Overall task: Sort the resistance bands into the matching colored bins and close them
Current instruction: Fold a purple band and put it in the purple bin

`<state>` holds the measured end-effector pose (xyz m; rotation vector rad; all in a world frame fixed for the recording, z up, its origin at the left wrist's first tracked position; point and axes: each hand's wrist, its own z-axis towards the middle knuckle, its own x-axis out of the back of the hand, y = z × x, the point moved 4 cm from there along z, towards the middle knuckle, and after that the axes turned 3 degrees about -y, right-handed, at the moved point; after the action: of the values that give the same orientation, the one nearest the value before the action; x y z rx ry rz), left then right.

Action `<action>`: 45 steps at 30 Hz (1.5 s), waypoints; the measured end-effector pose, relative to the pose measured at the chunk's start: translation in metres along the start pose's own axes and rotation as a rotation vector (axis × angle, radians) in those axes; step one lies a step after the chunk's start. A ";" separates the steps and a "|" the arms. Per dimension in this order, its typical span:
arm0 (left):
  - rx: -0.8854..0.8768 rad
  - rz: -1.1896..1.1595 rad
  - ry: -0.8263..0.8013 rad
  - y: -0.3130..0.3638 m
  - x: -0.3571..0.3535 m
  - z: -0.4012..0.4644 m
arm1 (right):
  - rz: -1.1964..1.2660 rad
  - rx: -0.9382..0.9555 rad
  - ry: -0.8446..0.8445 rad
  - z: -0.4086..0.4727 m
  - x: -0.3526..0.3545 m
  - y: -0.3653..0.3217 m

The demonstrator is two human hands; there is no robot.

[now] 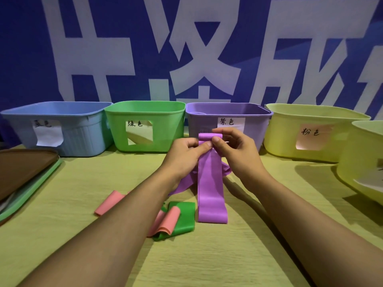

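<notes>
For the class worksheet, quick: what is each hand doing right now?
Left hand: pinches the purple band near its top.
Right hand: pinches the same band's top.

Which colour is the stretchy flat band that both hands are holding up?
Purple, seen in the head view: the flat rubber resistance band pinched by the left hand and right hand.

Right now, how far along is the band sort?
Done: nothing clearly; all bins stand open, contents mostly hidden. In hand: left hand and right hand pinch the top of the purple band in front of the purple bin. Left: pink bands and green band lie on the table; lids sit stacked at left, unused.
</notes>
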<state>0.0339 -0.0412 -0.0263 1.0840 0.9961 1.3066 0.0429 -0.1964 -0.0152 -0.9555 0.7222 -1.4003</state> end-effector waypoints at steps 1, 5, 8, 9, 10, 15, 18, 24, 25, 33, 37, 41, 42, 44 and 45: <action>-0.003 0.001 0.004 0.000 0.001 0.000 | -0.006 0.001 -0.002 0.000 0.000 0.000; -0.018 -0.009 0.010 0.002 0.000 0.000 | 0.019 -0.005 0.002 0.000 0.000 -0.001; -0.028 -0.014 0.006 0.003 0.000 -0.001 | 0.086 -0.024 0.001 0.001 0.000 -0.003; -0.032 -0.010 0.005 0.004 0.000 -0.001 | 0.103 -0.030 0.002 0.001 0.000 -0.003; -0.033 -0.008 0.003 0.004 0.000 -0.001 | 0.113 -0.034 0.004 0.001 0.001 -0.003; -0.042 -0.029 0.006 0.004 -0.001 -0.001 | 0.106 -0.038 0.010 0.002 0.002 -0.003; -0.038 -0.036 0.010 0.005 0.000 0.000 | 0.108 -0.039 0.017 0.002 0.003 -0.003; -0.016 -0.065 0.003 0.007 -0.001 0.000 | 0.083 -0.053 0.010 0.001 0.003 -0.002; -0.003 -0.064 0.012 0.007 -0.001 0.000 | 0.084 -0.050 0.005 0.001 0.003 -0.003; -0.012 -0.009 0.072 0.003 0.005 0.004 | 0.098 -0.038 -0.048 -0.002 -0.003 -0.005; -0.023 -0.049 0.070 0.004 0.005 0.006 | 0.139 -0.051 -0.043 -0.003 -0.004 -0.006; -0.040 -0.063 0.056 0.004 0.004 0.007 | 0.182 -0.080 -0.005 -0.002 -0.005 -0.006; -0.042 -0.061 0.046 0.003 0.004 0.006 | 0.170 -0.087 0.019 -0.002 -0.004 -0.005; -0.051 -0.053 0.023 0.003 0.003 0.006 | 0.141 -0.133 0.056 -0.001 -0.003 -0.003; -0.055 -0.055 0.018 0.004 0.002 0.006 | 0.121 -0.170 0.061 -0.002 -0.003 -0.002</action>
<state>0.0393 -0.0397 -0.0213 0.9980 0.9916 1.2940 0.0400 -0.1937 -0.0143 -0.9867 0.9415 -1.2813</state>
